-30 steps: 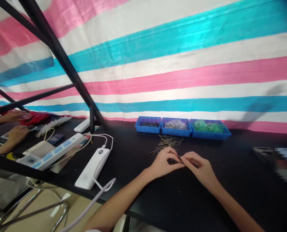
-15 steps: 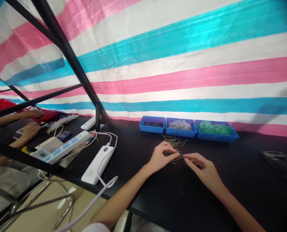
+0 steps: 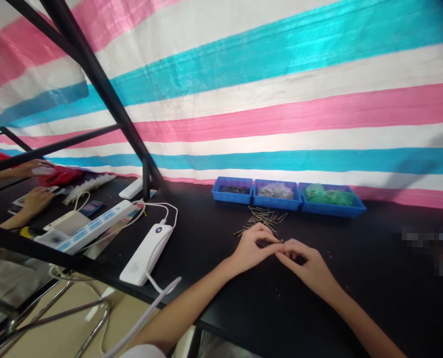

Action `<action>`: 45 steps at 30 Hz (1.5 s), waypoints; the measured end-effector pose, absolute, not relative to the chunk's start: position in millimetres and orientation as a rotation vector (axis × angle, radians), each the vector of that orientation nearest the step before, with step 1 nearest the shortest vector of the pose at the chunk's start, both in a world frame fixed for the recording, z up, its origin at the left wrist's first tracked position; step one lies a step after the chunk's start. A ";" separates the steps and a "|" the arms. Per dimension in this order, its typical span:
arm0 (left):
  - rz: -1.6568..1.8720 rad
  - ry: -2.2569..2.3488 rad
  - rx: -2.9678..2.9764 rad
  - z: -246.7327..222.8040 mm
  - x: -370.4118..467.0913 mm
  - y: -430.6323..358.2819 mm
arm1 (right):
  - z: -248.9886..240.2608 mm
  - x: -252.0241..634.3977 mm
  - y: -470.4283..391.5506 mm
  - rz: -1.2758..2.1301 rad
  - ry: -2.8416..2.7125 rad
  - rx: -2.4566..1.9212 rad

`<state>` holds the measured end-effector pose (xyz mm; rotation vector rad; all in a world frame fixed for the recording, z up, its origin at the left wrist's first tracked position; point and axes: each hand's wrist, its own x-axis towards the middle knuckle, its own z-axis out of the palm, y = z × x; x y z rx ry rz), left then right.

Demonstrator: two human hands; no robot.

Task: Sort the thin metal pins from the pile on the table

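Observation:
Over the black table, my left hand (image 3: 254, 247) and my right hand (image 3: 303, 257) meet with their fingertips touching. Both are closed in a pinch, and whatever lies between the fingers is too small to make out. Just behind my left hand is a loose pile of thin metal pins (image 3: 267, 217), partly hidden by the fingers. Behind the pile, three blue trays stand side by side: the left tray (image 3: 232, 199) holds dark thin pins, the middle tray (image 3: 277, 204) clear plastic bags, the right tray (image 3: 331, 212) green plastic bags.
A white power bank (image 3: 147, 254) with a cable lies left of my arm. Beyond it are a power strip (image 3: 94, 226), a phone (image 3: 92, 208) and a black metal frame (image 3: 107, 94). Another person's hand (image 3: 38, 200) rests at the far left. A striped sheet hangs behind.
My fingertips have come together and now touch. The view has shifted slightly, so the trays and power bank appear a little further left. More of the pin pile shows beside my left hand.

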<state>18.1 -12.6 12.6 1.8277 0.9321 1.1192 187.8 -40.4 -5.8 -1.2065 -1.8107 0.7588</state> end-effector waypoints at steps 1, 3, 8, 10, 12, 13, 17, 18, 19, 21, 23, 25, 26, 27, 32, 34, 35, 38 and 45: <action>1.115 0.924 1.826 12.3 19.0 -13.3 | -6.1 187.1 -40.7 0.762 -1.833 -1.197; 1.119 0.927 1.820 11.4 20.7 -14.5 | -8.0 187.1 -40.2 0.735 -1.843 -1.212; 1.159 0.962 1.788 8.5 25.0 -16.9 | -12.6 190.5 -36.9 0.633 -1.790 -1.279; 1.148 0.962 1.777 7.8 26.4 -17.2 | -11.0 190.3 -37.1 0.650 -1.784 -1.248; 1.124 0.973 1.774 8.1 27.0 -16.8 | -7.5 189.1 -38.1 0.696 -1.793 -1.221; 1.115 0.985 1.775 8.6 26.7 -16.3 | -5.5 188.5 -38.5 0.718 -1.795 -1.217; 1.119 1.043 1.826 9.7 21.2 -11.5 | 0.7 190.8 -37.6 0.729 -1.729 -1.236; 1.118 1.043 1.862 9.1 18.9 -9.7 | 1.4 192.4 -36.7 0.718 -1.701 -1.241; 1.109 1.035 1.906 8.1 16.2 -7.7 | 1.8 194.2 -35.6 0.705 -1.673 -1.247; 1.061 1.020 2.008 5.2 10.4 -3.5 | 1.7 197.4 -33.6 0.673 -1.622 -1.261; 1.011 1.045 2.112 3.0 4.3 1.5 | 1.2 199.3 -32.4 0.654 -1.590 -1.273; 1.027 1.132 2.196 3.5 -1.9 7.8 | 0.5 199.9 -32.1 0.655 -1.580 -1.277; 1.063 1.192 2.225 5.3 -5.0 11.6 | 0.1 199.9 -32.2 0.658 -1.582 -1.276; 1.102 1.257 2.247 8.2 -8.2 16.0 | -0.3 199.9 -32.5 0.657 -1.585 -1.274; 1.204 1.624 2.288 31.3 -24.4 47.7 | -2.0 199.7 -33.6 0.623 -1.598 -1.276; 1.232 1.707 2.255 38.8 -30.7 63.7 | -2.4 199.4 -34.1 0.622 -1.604 -1.268; 1.245 1.740 2.234 41.2 -33.8 71.7 | -2.7 199.1 -34.3 0.624 -1.605 -1.264; 1.282 1.802 2.165 42.5 -41.2 91.8 | -3.6 198.2 -35.0 0.633 -1.603 -1.254; 1.354 1.755 2.034 23.5 -44.7 109.0 | -5.0 197.0 -36.7 0.637 -1.614 -1.262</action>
